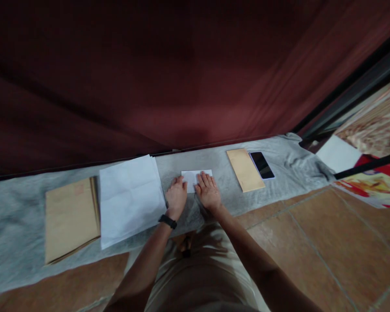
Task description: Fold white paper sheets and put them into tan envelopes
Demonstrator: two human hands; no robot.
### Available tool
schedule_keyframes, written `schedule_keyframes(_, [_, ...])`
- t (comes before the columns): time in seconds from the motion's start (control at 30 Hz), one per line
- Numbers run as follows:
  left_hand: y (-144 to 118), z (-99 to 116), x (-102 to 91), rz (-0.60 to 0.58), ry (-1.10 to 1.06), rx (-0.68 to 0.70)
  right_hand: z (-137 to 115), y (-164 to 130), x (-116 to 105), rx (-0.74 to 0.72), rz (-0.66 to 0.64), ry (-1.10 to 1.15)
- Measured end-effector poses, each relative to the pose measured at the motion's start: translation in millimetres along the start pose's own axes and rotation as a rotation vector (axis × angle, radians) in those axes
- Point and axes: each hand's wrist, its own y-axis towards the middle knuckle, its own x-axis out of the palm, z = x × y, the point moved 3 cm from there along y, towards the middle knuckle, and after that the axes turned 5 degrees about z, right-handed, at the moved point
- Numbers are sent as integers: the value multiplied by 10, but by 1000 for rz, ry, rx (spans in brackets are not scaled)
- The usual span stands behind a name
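left hand (176, 196) and right hand (208, 191) both flat, palms down, pressing a small folded white paper (191, 177) mid-frame, grey cloth (16, 216) underneath

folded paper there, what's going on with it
A person presses both hands flat on a small folded white paper lying on a grey cloth. The left hand and right hand rest on its near edge. A stack of white sheets and brown envelopes lie left; another envelope and a phone lie right.
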Motion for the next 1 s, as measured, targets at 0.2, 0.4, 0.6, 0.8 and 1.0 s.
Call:
schedule_keyframes(0.2, [-1, 252, 137, 89, -85, 253, 4, -5, 21, -12, -48, -33])
schedule_keyframes(0.4, [-32, 430, 409, -59, -81, 326, 28, 6, 9, -33, -140, -50])
schedule_keyframes(0.6, [-105, 328, 448, -43, -35, 309, 106, 29, -33, -34, -145, 2])
schedule_keyframes(0.8, [-159, 243, 463, -5, -13, 283, 256, 47, -83, 0, -104, -1])
schedule_keyframes(1.0, [-218, 170, 448, 58, 6, 215, 442, 46, -136, 11, -32, -33])
